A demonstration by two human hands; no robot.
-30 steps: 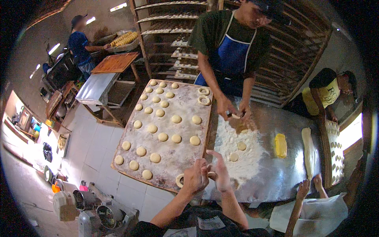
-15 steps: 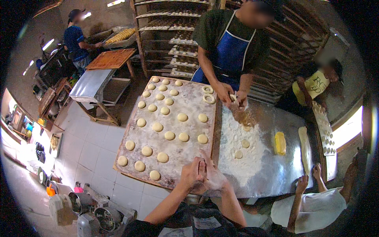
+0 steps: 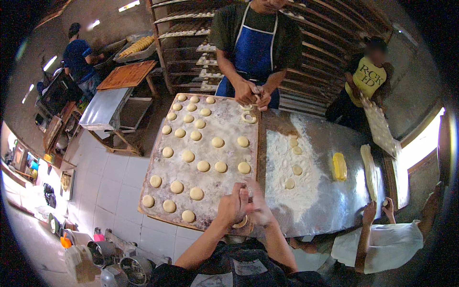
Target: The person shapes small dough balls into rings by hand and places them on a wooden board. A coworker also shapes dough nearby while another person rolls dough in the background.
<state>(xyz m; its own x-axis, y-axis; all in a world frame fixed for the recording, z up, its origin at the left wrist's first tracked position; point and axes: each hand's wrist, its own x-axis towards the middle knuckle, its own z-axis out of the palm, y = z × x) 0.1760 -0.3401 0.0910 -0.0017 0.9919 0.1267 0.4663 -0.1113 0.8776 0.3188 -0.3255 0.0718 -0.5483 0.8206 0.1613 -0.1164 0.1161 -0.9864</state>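
"Two bare hands meet over the near right part of the flour-dusted wooden board (image 3: 224, 124). What are their fingers doing?"

"On the left hand (image 3: 231, 203) they're curled in; the right hand (image 3: 259, 208) is a blur close against it. I can't tell whether either grips dough."

"And the dough nearby?"

"One pale, ring-shaped dough piece (image 3: 240, 222) lies at the board's near edge, just below the hands, partly hidden. Pale, round dough discs (image 3: 196, 193) spread leftward, and four small, pale dough rounds (image 3: 297, 170) sit in the white flour patch (image 3: 306, 191) on the shiny metal table (image 3: 330, 210)."

"Say they're shaping a piece. How is that done well?"

"My judgement: floured fingertips, light and even pressure, turning it so the thickness stays equal, wrists clear of the ring beneath."

"What differs from a second ago?"

"A ring showed at the right fingers then; none shows there now. Another lay left of the left wrist; now one shows between the wrists, perhaps the same. And the co-worker's hands (image 3: 245, 93), before a blue, white-edged apron (image 3: 258, 48), have gone from the flour to the board's far right corner."
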